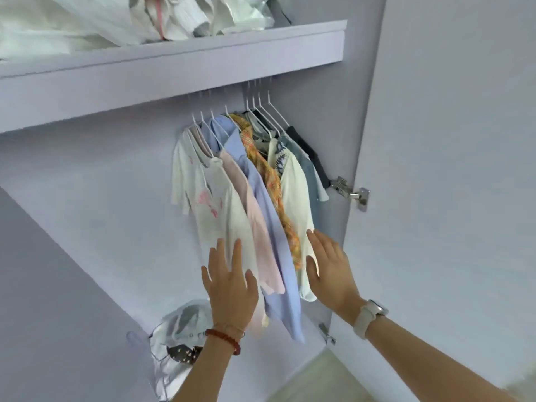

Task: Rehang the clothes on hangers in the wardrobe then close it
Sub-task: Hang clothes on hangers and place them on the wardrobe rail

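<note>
Head view, looking up into the open wardrobe: lilac interior, the clothes hang in a tight row on white wire hangers under the upper shelf, bunched toward the right side wall. Left to right: white tee with pink print, pale pink shirt, light blue shirt, orange plaid piece, cream top, pale denim-blue garment, dark garment at the far right next to the wall. Rail itself hidden behind the shelf's front edge. Left hand flat, fingers spread and straight, lying against the lower front of the white tee; red bead bracelet on that wrist. Right hand also flat with fingers extended, palm facing the cream top's hem, touching or just beside it, can't tell which; watch with light strap on that wrist. Neither hand grips anything. Door stands open on the right, metal hinge visible at the side wall, a second hinge lower down. Shelf on top holds crumpled white bags and fabric. Bottom left of the wardrobe: a clear plastic bag with something dark and patterned inside.
</note>
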`<state>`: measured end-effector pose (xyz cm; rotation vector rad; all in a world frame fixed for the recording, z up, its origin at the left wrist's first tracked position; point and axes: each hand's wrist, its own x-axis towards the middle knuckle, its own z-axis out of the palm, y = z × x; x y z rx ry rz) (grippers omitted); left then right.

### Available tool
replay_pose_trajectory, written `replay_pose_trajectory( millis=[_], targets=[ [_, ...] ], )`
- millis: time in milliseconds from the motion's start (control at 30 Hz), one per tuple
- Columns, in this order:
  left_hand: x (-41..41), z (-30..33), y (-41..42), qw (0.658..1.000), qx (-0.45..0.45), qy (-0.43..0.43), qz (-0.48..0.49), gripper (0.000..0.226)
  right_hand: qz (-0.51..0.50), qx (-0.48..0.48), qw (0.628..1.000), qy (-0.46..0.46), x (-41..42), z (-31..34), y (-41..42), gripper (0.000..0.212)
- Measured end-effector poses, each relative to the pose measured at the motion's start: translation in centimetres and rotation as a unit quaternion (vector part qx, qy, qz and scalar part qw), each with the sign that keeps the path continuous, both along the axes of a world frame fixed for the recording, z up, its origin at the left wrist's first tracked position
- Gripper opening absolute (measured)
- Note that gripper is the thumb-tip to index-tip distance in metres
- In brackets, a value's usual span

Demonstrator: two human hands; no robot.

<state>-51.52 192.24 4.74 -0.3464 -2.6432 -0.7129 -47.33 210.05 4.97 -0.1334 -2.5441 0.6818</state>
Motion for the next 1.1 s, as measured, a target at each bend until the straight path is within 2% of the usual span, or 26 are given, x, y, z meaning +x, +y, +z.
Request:
replay_pose_trajectory(
  millis=[100, 200, 300, 400, 533, 633, 767, 967, 1100],
  targets=[
    [4.0, -4.4, 2.0, 0.992, -0.053, -0.087, -0.077, 0.060, -0.099, -0.022, 0.992, -0.077, 6.9, -4.0, 1.7, 0.047],
    [8.0, -7.3, 4.5, 0.969, -0.113, -0.145, -0.163, 0.057, -0.191, -0.036, 0.971, -0.138, 14.7, -7.1, 2.9, 0.047],
    [12.5, -8.2, 8.3, 0.938, -0.147, -0.153, -0.273, 0.054, -0.297, -0.064, 0.934, -0.186, 23.1, -9.3, 4.2, 0.046],
    [17.9, -9.0, 13.0, 0.890, -0.181, -0.132, -0.396, 0.053, -0.406, -0.095, 0.884, -0.210, 32.0, -11.2, 5.1, 0.044],
    [26.8, -10.3, 19.0, 0.814, -0.205, -0.122, -0.530, 0.051, -0.523, -0.173, 0.797, -0.246, 43.4, -13.8, 5.2, 0.042],
    [34.8, -11.7, 23.2, 0.750, -0.236, -0.111, -0.608, 0.050, -0.593, -0.235, 0.733, -0.237, 51.7, -15.6, 4.9, 0.042],
    [46.7, -14.4, 27.4, 0.641, -0.277, -0.129, -0.704, 0.050, -0.680, -0.306, 0.631, -0.216, 62.9, -18.3, 3.7, 0.041],
    [62.5, -19.7, 29.4, 0.486, -0.419, -0.152, -0.752, 0.050, -0.765, -0.380, 0.487, -0.183, 78.2, -22.8, 0.8, 0.038],
    [70.0, -22.8, 29.8, 0.404, -0.474, -0.148, -0.768, 0.052, -0.804, -0.390, 0.418, -0.161, 86.8, -25.3, 0.3, 0.036]
  ],
)
